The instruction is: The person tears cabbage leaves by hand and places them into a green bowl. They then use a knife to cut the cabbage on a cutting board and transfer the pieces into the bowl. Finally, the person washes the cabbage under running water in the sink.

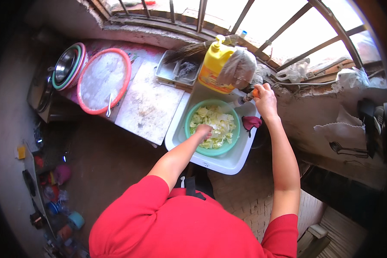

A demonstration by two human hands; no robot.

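My right hand (265,98) is closed on the orange handle of a faucet (245,99) at the right back of a white sink (227,167). A green plastic basin (188,121) stands in the sink, holding torn cabbage leaves (224,124). Over the leaves, at the basin's left part, is my left hand (204,132), its fingers curled; whether it grips a leaf is hidden. The faucet's mouth points at the basin's back right rim. A dark pink cloth (251,122) lies on the sink's right edge.
Left of the sink lies a stained white board (150,103). Beyond it are a red-rimmed basin (104,80) with whitish contents and a spoon, and stacked bowls (66,66). A yellow pump jug (214,64), plastic trays (179,69) and a straw brush (193,50) stand behind, below a barred window.
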